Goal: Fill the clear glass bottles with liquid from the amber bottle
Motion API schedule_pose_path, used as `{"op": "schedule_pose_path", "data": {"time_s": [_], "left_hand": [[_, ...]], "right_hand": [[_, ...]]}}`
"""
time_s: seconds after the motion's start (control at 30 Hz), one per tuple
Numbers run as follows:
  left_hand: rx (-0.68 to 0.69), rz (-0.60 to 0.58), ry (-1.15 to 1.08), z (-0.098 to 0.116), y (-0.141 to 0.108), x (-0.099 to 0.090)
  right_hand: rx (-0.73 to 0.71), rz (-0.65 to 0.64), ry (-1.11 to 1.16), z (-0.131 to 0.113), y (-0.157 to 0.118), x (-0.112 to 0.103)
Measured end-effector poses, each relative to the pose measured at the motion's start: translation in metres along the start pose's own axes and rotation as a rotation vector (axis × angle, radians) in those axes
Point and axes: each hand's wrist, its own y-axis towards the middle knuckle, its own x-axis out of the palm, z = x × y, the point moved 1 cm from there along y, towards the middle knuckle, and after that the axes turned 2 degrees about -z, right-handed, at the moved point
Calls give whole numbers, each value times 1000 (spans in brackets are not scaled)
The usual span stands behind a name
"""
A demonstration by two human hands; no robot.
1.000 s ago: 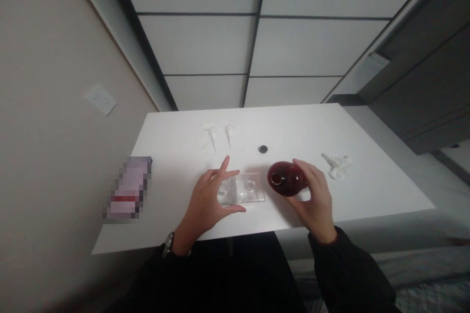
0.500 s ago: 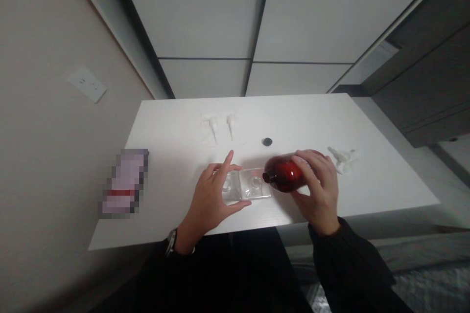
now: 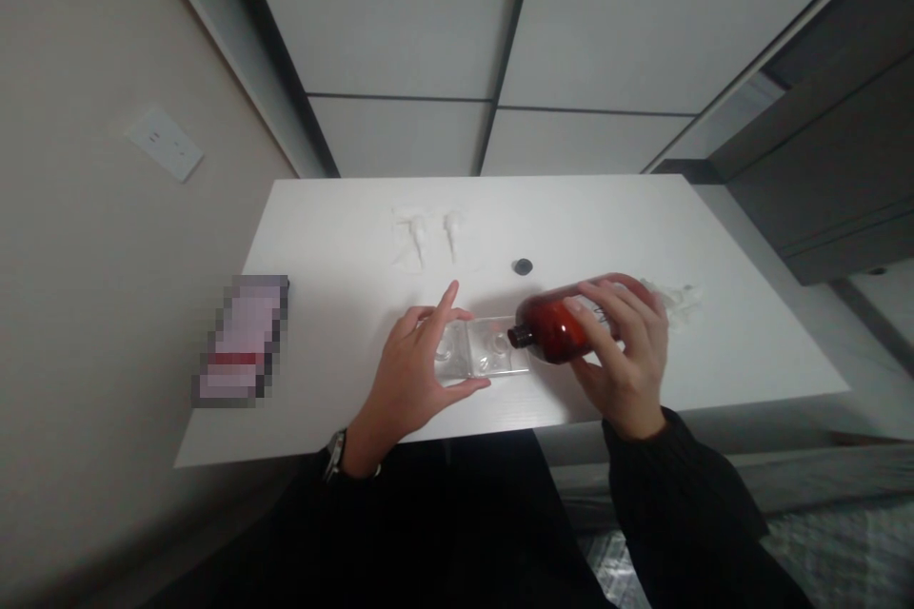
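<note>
White counter [image 3: 321, 257] beneath, the bottle [image 3: 553, 328] is tipped in the right hand's [image 3: 632, 366] grasp, neck above the tray [image 3: 480, 362]; the left hand [image 3: 408, 376] straddles the tray, grip unclear.

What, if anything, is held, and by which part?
The right hand holds a rounded dark-red bottle around its body. The left hand spans a clear rectangular tray, fingers at its long edges; whether it grips is unclear.

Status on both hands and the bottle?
Right hand gripping red-brown bottle, tipped, neck over clear tray. Left hand around tray's left end. Dark cap beyond.
</note>
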Motion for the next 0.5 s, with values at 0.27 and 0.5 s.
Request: {"op": "schedule_pose_path", "data": {"time_s": [0.27,0.5], "left_hand": [[10,0,-2,0,0,0],[21,9,-10,0,0,0]], "right_hand": [[-24,17,-34,3,1,-1],[-28,29,-60,4,3,-1]]}}
